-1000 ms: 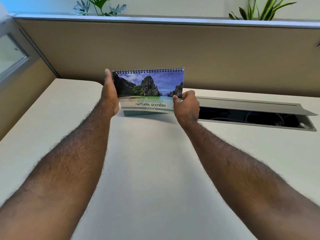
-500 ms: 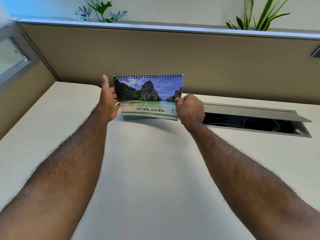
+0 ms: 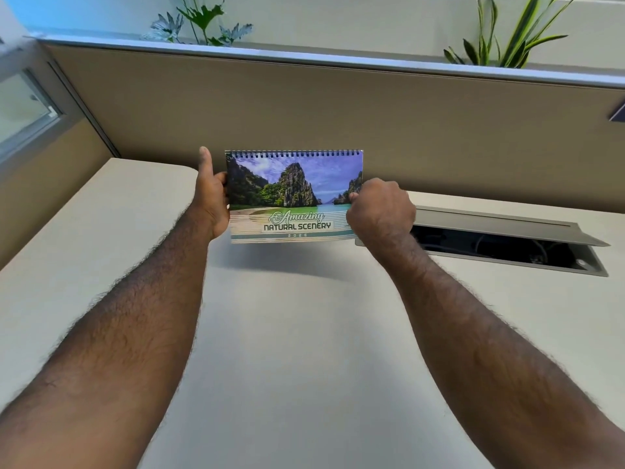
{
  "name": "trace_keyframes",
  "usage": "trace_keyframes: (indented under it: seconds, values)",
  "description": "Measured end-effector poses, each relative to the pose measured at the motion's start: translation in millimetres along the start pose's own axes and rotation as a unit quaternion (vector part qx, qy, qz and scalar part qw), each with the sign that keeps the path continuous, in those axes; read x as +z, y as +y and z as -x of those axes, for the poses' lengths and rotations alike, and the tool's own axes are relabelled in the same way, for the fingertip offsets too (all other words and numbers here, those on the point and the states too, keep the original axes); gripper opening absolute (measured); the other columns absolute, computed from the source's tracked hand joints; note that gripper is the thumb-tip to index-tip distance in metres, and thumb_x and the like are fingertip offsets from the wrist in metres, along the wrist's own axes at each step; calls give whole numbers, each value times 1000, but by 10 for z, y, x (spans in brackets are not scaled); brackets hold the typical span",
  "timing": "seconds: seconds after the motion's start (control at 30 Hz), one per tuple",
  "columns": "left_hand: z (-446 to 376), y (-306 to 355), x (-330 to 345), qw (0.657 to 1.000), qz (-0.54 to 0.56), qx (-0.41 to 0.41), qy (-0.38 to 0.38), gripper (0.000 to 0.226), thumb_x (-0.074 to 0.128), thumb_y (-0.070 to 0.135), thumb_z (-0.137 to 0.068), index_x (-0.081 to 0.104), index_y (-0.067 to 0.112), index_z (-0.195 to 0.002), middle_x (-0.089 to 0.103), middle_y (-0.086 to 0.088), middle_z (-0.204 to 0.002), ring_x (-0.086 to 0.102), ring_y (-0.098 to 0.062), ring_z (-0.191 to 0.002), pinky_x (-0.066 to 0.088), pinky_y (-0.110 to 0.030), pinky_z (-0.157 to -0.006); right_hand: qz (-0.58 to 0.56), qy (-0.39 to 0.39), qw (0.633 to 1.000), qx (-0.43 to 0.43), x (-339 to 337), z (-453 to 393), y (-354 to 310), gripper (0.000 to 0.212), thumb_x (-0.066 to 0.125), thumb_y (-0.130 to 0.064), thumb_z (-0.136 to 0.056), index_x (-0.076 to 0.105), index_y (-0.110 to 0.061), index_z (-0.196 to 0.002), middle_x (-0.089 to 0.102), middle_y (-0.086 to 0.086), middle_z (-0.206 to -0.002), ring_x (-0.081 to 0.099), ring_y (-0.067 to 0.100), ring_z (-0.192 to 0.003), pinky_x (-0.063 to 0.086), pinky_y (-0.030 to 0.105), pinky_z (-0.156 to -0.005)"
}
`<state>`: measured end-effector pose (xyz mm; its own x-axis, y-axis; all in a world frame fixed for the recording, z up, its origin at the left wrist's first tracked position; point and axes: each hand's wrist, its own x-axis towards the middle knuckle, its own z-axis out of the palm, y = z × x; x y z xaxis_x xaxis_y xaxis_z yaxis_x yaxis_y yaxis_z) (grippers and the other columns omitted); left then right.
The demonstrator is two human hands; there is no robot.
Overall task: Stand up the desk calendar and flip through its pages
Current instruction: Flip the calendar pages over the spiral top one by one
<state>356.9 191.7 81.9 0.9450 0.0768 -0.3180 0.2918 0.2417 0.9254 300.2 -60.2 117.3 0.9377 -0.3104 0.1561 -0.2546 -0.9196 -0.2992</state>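
Observation:
The desk calendar (image 3: pixel 294 194) is spiral-bound along its top edge, and its cover shows cliffs, green water and the words "Amazing Natural Scenery". It stands nearly upright, facing me, with its bottom edge a little above the beige desk (image 3: pixel 287 333) and a shadow beneath it. My left hand (image 3: pixel 212 198) grips its left edge, thumb pointing up. My right hand (image 3: pixel 380 211) is closed on its right edge, thumb on the cover. The back of the calendar is hidden.
A brown partition wall (image 3: pixel 338 113) runs right behind the calendar, with plants above it. To the right, a cable hatch (image 3: pixel 507 242) in the desk stands open with its grey lid raised. A window sits at the far left.
Both hands have kept their hold on the calendar. It has come slightly nearer to me and its bottom edge has lifted off the desk. My right hand has closed higher on the right edge.

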Motion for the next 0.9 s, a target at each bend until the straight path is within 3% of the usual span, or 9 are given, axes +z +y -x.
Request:
trace_keyframes:
  seconds: [0.1,0.23,0.33,0.43,0.53,0.6,0.67,0.77,0.9]
  values:
    - [37,-2,-19,1000,-3,-1,-9,99,16,86,-80,65,14,-125,70,-11,-124,63,-30,-118,49,-47,-103,-185,-65,980,27,-181,-129,14,30,58,-33,-88,56,-11,-69,54,6,-67,52,26,-64,40,28,-60]
    - [118,26,-35,997,29,6,-65,91,14,83,-83,79,22,-104,75,-6,-115,69,-25,-110,54,-38,-91,-520,-190,822,134,-428,-309,88,14,67,-21,-87,63,-12,-77,70,3,-62,63,11,-47,44,17,-41]
    - [110,8,-48,998,30,16,-43,87,11,81,-85,77,27,-105,74,0,-117,61,-19,-119,39,-37,-105,-548,-221,795,139,-510,-437,122,20,69,-28,-89,63,-9,-93,74,2,-63,70,13,-54,48,20,-43]
    - [93,-17,-41,999,24,26,-38,86,11,80,-86,75,27,-108,74,-1,-116,57,-21,-120,41,-37,-98,-598,-218,758,142,-582,-551,85,35,66,-38,-89,61,-4,-96,77,11,-74,74,23,-69,55,27,-50]
    - [85,-20,-32,999,35,10,-17,87,15,82,-85,67,18,-112,70,-6,-117,58,-24,-117,45,-38,-89,-661,-236,701,123,-624,-669,32,63,36,-62,-95,65,-6,-93,77,13,-94,73,26,-87,58,32,-64]
    - [80,-29,-36,999,36,9,-17,86,17,82,-84,65,17,-113,70,-5,-117,59,-24,-116,47,-38,-87,-646,-239,718,101,-601,-725,-16,76,20,-68,-93,67,-9,-103,76,8,-103,68,25,-102,54,37,-78]
    - [77,-41,-45,999,35,8,-16,84,17,82,-84,63,19,-113,69,-4,-117,60,-24,-115,48,-37,-84,-578,-198,790,47,-546,-707,-44,73,16,-67,-94,68,-16,-103,75,1,-104,63,17,-106,46,31,-80]
    - [73,-39,-52,999,31,4,-14,83,17,82,-84,63,20,-113,70,-3,-115,62,-23,-113,50,-36,-82,-461,-164,869,-73,-462,-607,-54,61,12,-62,-97,65,-32,-102,71,-17,-99,60,-6,-87,44,15,-77]
    - [78,-47,-55,1000,15,7,-16,88,15,82,-85,60,17,-124,69,-5,-118,62,-23,-112,50,-35,-84,-384,-191,900,-74,-275,-644,-33,76,13,-68,-93,51,-17,-135,54,8,-139,48,22,-128,36,41,-109]
